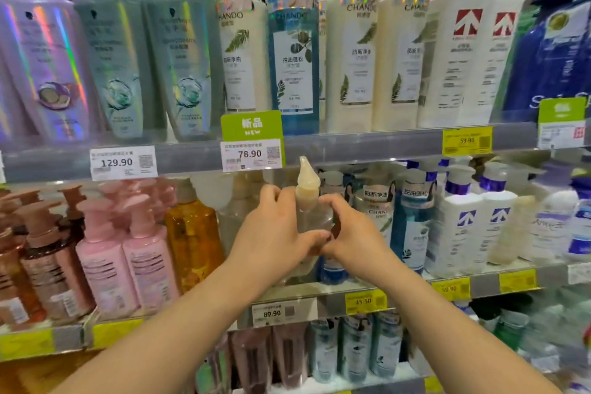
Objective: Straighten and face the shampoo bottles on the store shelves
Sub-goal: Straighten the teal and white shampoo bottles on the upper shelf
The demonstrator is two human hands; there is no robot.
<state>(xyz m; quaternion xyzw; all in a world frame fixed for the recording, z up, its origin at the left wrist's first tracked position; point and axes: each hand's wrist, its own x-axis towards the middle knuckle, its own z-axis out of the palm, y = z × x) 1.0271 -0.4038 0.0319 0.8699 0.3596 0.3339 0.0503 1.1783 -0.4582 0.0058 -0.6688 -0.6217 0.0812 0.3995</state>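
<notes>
Both forearms reached in from the near edge toward the middle shelf. Left hand (pixel 275 230): fingers curled round the left side of a clear pump bottle (pixel 311 217), thumb across its front. Right hand (pixel 348 233): fingers curled round the bottle's right side and neck. Bottle stood at the front of the middle shelf (pixel 319 289), between an amber bottle (pixel 192 233) and the blue-and-white bottles (pixel 412 217); its cream pump nozzle (pixel 307 174) pointed up and away, and its label was not readable, possibly turned off front.

Progress, as judged: this bottle in hand, facing unfinished. Pink pump bottles (pixel 128 253) at left had heads pointing various ways and likely awaited attention. Upper shelf (pixel 351 144) beyond: tall bottles with labels forward, apparently in order. Lower shelf blurred; state unclear.
</notes>
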